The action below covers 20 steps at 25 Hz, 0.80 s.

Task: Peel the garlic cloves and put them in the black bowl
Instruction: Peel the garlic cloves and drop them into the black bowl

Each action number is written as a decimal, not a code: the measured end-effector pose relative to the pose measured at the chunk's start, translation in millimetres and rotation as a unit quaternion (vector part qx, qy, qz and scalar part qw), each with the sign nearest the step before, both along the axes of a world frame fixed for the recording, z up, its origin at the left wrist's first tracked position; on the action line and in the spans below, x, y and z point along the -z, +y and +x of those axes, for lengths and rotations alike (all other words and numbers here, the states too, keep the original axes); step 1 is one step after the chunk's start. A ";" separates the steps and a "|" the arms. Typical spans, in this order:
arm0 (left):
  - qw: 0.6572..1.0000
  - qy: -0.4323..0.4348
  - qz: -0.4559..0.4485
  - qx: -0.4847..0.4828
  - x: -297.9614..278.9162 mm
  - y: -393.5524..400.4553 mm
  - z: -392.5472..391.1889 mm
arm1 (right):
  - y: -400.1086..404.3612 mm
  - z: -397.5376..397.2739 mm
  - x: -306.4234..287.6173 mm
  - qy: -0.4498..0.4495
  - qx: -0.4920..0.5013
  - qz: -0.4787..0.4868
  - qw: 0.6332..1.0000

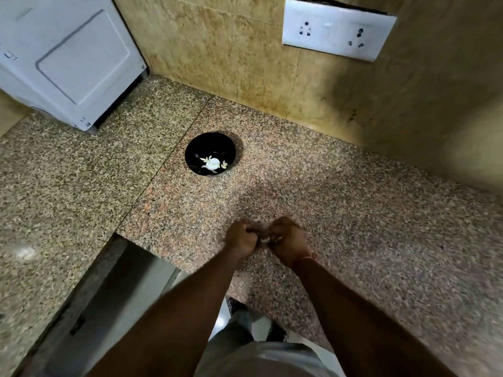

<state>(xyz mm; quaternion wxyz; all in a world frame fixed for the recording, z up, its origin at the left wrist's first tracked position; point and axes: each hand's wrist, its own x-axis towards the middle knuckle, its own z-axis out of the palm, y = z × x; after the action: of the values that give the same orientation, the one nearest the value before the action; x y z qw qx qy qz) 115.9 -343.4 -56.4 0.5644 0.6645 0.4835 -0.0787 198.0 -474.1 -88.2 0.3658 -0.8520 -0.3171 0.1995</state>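
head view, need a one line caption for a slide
Both hands, left hand and right hand, work a garlic clove over the granite counter; peeled cloves lie in the black bowl.

No text, brand, number or sign can be read anywhere. The white appliance (62, 55) at ten o'clock carries small dark marks on its edge, too blurred to make out as letters.

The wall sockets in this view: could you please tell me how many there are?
2, both on the white switch plate on the tiled wall: the left socket near its left end, the right socket near its right end. None seem hidden.
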 end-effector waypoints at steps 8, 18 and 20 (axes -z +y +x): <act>0.980 -0.058 -0.151 -0.113 -2.7 -35.9 -12.7 | -39.4 -6.6 -9.4 0.113 0.083 0.047 0.989; 0.973 -0.074 -0.170 -0.139 2.7 -62.0 -23.9 | -66.6 -14.4 -20.7 0.255 0.112 0.099 0.955; 0.973 -0.074 -0.171 -0.133 2.5 -66.4 -26.4 | -67.5 -15.6 -21.1 0.258 0.116 0.093 0.955</act>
<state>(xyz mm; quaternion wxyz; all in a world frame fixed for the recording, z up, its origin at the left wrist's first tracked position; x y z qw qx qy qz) 89.5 -409.8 -58.8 0.7093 0.4919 0.5037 -0.0347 182.5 -541.6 -67.1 0.5338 -0.7645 -0.1277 0.3380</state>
